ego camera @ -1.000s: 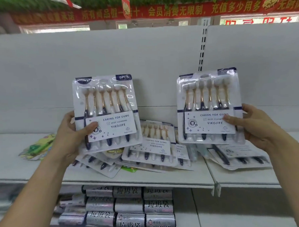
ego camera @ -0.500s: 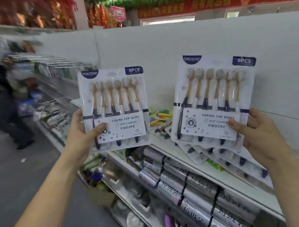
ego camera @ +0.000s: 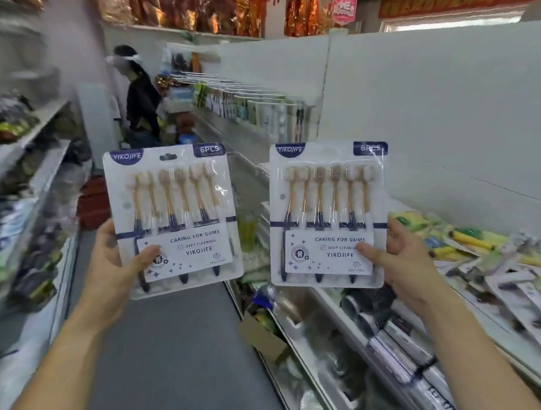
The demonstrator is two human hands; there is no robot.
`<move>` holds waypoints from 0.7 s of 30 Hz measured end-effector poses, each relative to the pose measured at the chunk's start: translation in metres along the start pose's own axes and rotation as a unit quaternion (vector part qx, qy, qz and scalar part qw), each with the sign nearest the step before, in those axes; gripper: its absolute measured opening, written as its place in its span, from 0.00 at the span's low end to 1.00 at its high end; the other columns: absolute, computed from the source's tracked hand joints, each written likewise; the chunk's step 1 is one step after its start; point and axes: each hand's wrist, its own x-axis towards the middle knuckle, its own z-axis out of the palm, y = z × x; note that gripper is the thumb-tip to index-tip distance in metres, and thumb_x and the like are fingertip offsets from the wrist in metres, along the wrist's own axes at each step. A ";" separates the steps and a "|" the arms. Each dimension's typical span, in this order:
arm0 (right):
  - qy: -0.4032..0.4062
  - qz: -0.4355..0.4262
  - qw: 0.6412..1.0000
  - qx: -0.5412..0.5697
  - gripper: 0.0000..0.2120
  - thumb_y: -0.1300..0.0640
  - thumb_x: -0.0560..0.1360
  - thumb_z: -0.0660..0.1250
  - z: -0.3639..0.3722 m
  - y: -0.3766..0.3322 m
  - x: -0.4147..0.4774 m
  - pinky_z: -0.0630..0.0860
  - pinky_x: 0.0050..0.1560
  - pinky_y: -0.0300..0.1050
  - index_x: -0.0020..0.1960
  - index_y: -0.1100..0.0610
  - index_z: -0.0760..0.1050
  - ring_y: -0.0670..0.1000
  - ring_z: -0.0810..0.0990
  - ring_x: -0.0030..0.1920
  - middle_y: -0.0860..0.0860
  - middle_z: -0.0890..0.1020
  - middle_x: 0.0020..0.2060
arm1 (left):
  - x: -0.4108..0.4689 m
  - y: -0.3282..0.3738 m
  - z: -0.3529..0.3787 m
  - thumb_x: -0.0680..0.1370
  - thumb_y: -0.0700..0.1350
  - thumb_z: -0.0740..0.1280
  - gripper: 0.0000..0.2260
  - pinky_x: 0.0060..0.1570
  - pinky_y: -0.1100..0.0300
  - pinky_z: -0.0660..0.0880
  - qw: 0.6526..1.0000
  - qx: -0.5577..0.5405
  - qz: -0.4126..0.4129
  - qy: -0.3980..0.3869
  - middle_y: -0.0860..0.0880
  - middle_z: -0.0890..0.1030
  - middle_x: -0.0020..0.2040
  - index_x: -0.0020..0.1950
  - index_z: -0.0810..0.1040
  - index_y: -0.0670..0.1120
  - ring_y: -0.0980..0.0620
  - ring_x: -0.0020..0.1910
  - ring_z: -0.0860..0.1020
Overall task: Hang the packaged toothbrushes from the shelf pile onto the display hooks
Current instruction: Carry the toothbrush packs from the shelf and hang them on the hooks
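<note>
Two six-brush toothbrush packs are up off the pile and held over the aisle, and neither is on a hook yet. The left pack (ego camera: pixel 173 218) stands upright in the left grip (ego camera: pixel 117 264), thumb across its lower label and fingers behind. The right pack (ego camera: pixel 328 214) is grasped the same way by the right grip (ego camera: pixel 402 261). The hang slot at the top of the left pack is clear. The shelf pile (ego camera: pixel 498 263) lies to the right, with more packs in it. The display hooks (ego camera: pixel 242 91) run along the white back panel farther down the aisle, well apart from both packs. Pick-up looks done for this pair. Carrying and hanging remain, then the rest of the pile. Another person (ego camera: pixel 140 95) stands near the hooks.
</note>
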 end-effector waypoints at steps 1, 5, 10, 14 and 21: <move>-0.009 0.005 1.000 0.000 0.47 0.50 0.54 0.86 0.015 0.007 0.012 0.84 0.51 0.54 0.69 0.59 0.71 0.59 0.86 0.55 0.56 0.87 0.54 | 0.006 -0.005 -0.015 0.70 0.39 0.73 0.30 0.59 0.51 0.80 1.000 0.002 -0.003 0.010 0.42 0.78 0.69 0.68 0.69 0.53 0.43 0.64 0.80; -0.051 0.023 0.998 0.004 0.27 0.64 0.66 0.74 0.073 0.038 0.049 0.84 0.51 0.56 0.64 0.59 0.73 0.59 0.85 0.55 0.55 0.87 0.53 | 0.021 -0.021 -0.070 0.65 0.50 0.82 0.32 0.60 0.46 0.80 0.999 0.009 -0.035 0.038 0.42 0.79 0.68 0.65 0.72 0.61 0.42 0.64 0.80; -0.100 0.048 0.994 -0.002 0.33 0.56 0.60 0.81 0.136 0.070 0.091 0.85 0.48 0.53 0.63 0.55 0.76 0.56 0.86 0.53 0.53 0.87 0.53 | 0.036 -0.044 -0.132 0.68 0.44 0.82 0.36 0.61 0.51 0.80 0.995 0.044 -0.058 0.073 0.52 0.83 0.63 0.72 0.70 0.56 0.50 0.62 0.82; -0.129 0.055 0.990 -0.019 0.31 0.62 0.64 0.77 0.170 0.088 0.126 0.85 0.47 0.50 0.66 0.55 0.75 0.56 0.86 0.53 0.53 0.87 0.53 | 0.054 -0.062 -0.151 0.72 0.34 0.72 0.31 0.52 0.62 0.82 0.990 0.053 -0.069 0.109 0.50 0.84 0.62 0.73 0.68 0.48 0.56 0.56 0.84; -0.188 0.076 0.979 -0.016 0.51 0.40 0.44 0.86 0.212 0.117 0.202 0.85 0.47 0.52 0.64 0.52 0.75 0.54 0.87 0.52 0.52 0.87 0.54 | 0.113 -0.096 -0.163 0.72 0.32 0.72 0.33 0.50 0.59 0.83 0.986 0.069 -0.088 0.128 0.55 0.86 0.56 0.75 0.67 0.47 0.53 0.57 0.84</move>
